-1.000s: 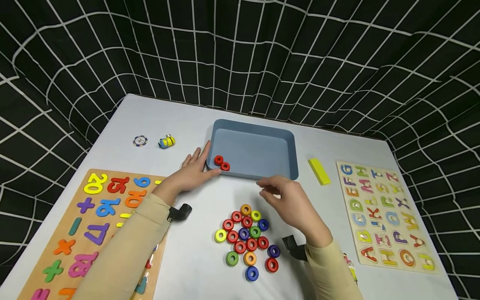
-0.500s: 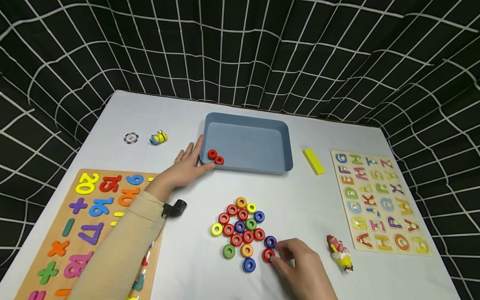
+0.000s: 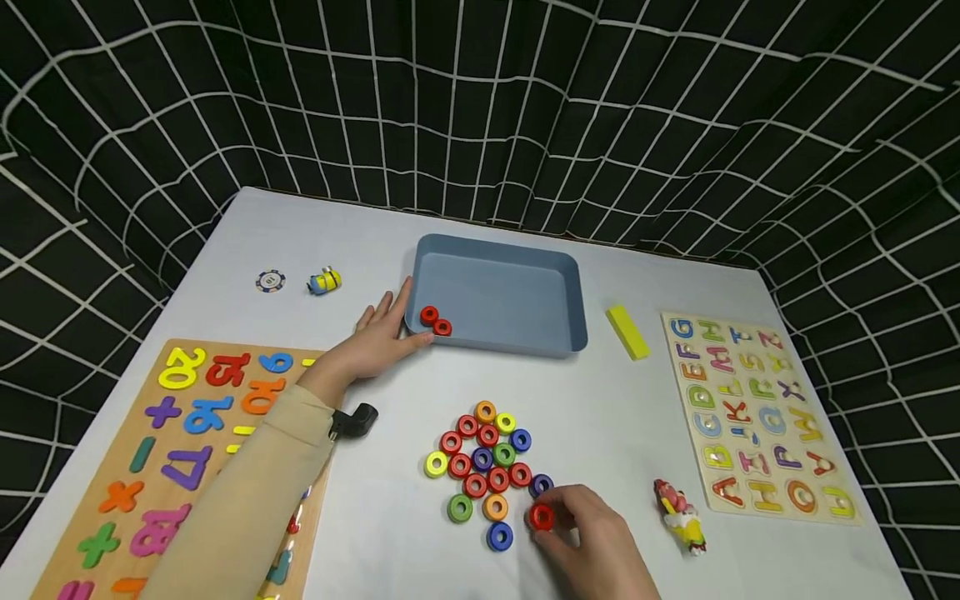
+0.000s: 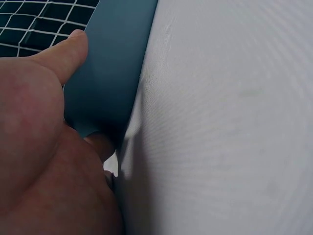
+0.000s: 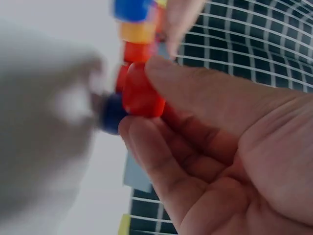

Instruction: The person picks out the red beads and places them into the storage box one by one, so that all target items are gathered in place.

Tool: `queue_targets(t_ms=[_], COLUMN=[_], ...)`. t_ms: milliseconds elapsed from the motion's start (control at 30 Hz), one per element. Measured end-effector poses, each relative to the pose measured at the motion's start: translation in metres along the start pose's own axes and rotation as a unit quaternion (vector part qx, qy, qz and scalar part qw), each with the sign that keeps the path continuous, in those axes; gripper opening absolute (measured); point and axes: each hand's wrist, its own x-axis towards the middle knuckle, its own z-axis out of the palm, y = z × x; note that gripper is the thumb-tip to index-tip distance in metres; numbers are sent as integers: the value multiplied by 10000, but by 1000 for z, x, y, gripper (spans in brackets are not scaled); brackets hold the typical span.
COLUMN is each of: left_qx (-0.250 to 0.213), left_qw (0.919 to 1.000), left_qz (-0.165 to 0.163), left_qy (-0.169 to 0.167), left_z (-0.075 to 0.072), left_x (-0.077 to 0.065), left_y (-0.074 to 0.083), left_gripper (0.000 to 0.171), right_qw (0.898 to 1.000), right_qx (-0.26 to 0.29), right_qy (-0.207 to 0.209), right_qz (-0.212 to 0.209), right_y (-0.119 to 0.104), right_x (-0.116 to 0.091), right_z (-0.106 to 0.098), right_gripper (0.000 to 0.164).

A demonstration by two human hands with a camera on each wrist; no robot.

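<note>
- Since the earlier frame of one second ago, the bare-handed right grip (image 3: 592, 537) has moved from the near edge of the tray, where it held nothing, to the right near side of the rings.
- It now pinches one small, glossy red ring (image 5: 141, 93) between thumb and finger. I cannot tell if this ring is already raised from the white desk (image 3: 397, 517).
- The bare-handed left grip (image 3: 375, 346) has its fingers spread and holds nothing. It rests against the left near corner of the shallow blue-grey rectangular tray (image 3: 510, 304).
- What is done: two glossy red rings (image 3: 429, 315) lie side by side inside the tray, in its left near corner. I see no ring of another colour there.
- What is left: seven more red rings (image 3: 497, 479) lie in the loose group on the desk, near from the tray, besides the pinched one.
- Among them are ten rings of other colours, such as the round green ring (image 3: 460, 507) and the round orange ring (image 3: 495, 506). Whether these also belong to the work, I cannot tell.
- By my judgement the work is in an early stage, because most red rings are outside the tray.
</note>
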Motion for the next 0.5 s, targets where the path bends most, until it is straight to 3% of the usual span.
queue_targets(t_ms=[100, 167, 267, 333, 400, 500], left_qx=[21, 81, 126, 134, 84, 30], left_qw=[10000, 9999, 9999, 9998, 9999, 10000], left_qz=[34, 74, 114, 133, 97, 36], left_qy=[-45, -43, -26, 15, 38, 70], left_z=[0, 0, -1, -1, -2, -1], left_x=[0, 1, 1, 0, -2, -5], left_y=[2, 3, 3, 3, 2, 2], left_gripper=[98, 98, 98, 98, 98, 98], right_qw=[9994, 9956, 9782, 9659, 9620, 9673], right_qx=[-41, -136, -206, -155, -56, -5], right_qy=[285, 698, 1366, 1530, 1380, 840], right_qz=[-189, -605, -1549, -2084, -2355, -2393], right_y=[-7, -13, -28, -43, -61, -84], right_x=[5, 15, 42, 68, 97, 139], right_z=[-17, -32, -54, -65, -70, -67], right_gripper=[39, 39, 36, 33, 29, 27])
